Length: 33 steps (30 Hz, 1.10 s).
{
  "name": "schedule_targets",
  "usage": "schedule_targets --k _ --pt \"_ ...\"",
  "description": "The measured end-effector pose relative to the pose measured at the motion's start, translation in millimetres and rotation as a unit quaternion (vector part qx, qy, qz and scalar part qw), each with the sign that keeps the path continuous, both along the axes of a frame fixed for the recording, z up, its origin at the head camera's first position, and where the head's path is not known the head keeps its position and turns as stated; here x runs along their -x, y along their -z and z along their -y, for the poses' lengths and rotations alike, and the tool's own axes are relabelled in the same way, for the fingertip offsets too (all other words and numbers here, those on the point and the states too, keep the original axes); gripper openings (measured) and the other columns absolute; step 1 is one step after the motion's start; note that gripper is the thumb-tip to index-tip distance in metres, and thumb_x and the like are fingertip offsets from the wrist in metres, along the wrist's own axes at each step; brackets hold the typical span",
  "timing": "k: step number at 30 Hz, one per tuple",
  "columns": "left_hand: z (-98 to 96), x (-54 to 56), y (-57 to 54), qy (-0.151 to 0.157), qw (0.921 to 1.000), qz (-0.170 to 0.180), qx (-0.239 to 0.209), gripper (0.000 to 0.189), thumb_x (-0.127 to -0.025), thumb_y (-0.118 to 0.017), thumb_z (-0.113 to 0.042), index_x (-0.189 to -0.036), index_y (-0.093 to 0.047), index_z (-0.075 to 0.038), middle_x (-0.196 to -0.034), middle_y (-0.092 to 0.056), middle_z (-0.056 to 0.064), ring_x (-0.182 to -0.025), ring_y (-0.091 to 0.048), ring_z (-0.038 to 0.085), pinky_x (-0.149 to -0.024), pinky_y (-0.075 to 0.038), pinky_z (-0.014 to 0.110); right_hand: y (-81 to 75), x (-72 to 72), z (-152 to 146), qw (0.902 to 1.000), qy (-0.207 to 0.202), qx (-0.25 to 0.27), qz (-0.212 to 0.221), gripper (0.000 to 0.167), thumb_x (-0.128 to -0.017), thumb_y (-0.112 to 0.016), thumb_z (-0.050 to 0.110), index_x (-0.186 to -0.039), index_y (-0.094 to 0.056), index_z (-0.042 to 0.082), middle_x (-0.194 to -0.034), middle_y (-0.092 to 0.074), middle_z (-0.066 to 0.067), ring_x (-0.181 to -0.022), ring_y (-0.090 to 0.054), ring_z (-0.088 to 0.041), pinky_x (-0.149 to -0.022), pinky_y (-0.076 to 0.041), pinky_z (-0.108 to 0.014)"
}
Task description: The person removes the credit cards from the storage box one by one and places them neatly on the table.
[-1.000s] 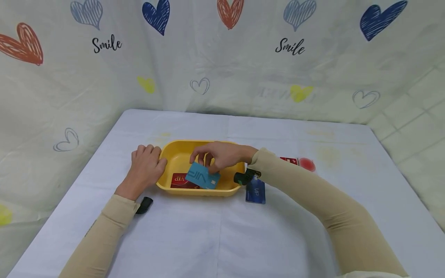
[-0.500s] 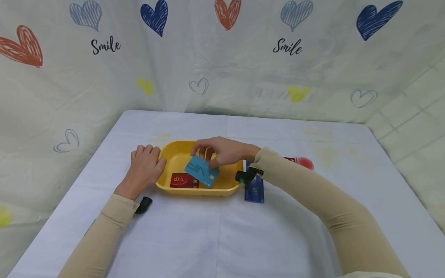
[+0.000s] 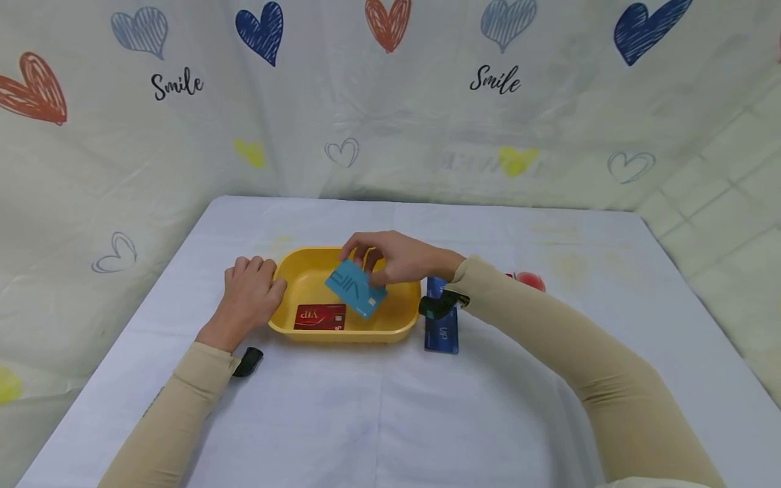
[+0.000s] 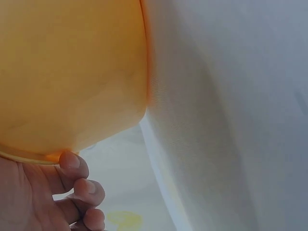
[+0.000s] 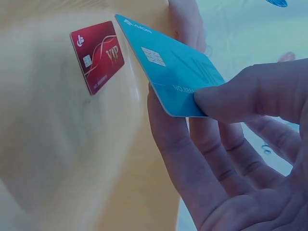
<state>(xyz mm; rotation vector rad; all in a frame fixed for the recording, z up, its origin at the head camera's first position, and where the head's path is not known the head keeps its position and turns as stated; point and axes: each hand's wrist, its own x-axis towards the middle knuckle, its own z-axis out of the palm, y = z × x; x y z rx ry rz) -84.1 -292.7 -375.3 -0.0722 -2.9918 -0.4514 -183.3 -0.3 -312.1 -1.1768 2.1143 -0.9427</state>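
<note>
My right hand (image 3: 399, 256) pinches a light blue VIP card (image 3: 356, 290) by one corner, thumb on its printed face and fingers behind. The card is tilted above a yellow plastic tray (image 3: 342, 336). Inside the tray, near its front wall, lies a red VIP card (image 3: 319, 317), flat and apart from the blue one. In the right wrist view the held card (image 5: 168, 62) shows its chip. My left hand (image 3: 250, 291) grips the tray's left end, and the left wrist view shows its fingers (image 4: 72, 163) bent at the rim.
Right of the tray a dark blue VIP card (image 3: 441, 332) lies on the white tablecloth (image 3: 378, 407), with another blue card (image 3: 435, 286) behind it. A red round item (image 3: 531, 280) is partly hidden by my right sleeve (image 3: 549, 332). A heart-printed curtain (image 3: 415, 122) hangs behind the table.
My right hand has lifted the light blue card up and away from the tray's front, uncovering the whole red card. My left hand keeps its grip on the tray.
</note>
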Motion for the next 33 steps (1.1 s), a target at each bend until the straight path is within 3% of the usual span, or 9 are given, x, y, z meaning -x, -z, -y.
schedule_targets --k 16,33 --pt "-4.1 -0.9 -4.6 -0.006 0.9999 0.014 0.0 0.029 -0.1 -0.037 -0.022 -0.098 -0.055 0.0 -0.091 -0.048 0.016 -0.101 -0.037 0.038 -0.087 -0.027 0.051 -1.4 -1.7 -23 0.9974 0.062 0.035 0.008 0.053 -0.083 -0.068 0.004 -0.133 -0.058 0.018 -0.116 -0.06 -0.008 -0.103 -0.064 -0.024 -0.091 -0.058 -0.033" --pt "-5.0 -1.3 -1.0 -0.01 0.9997 0.02 0.01 0.032 -0.1 -0.037 -0.024 -0.104 -0.056 0.002 -0.094 -0.05 0.017 -0.105 -0.037 0.04 -0.09 -0.029 0.054 -3.0 -6.9 -46 0.9916 0.086 0.096 -0.01 0.051 -0.082 -0.07 0.001 -0.131 -0.057 0.01 -0.117 -0.062 -0.01 -0.101 -0.062 -0.024 -0.097 -0.056 -0.035"
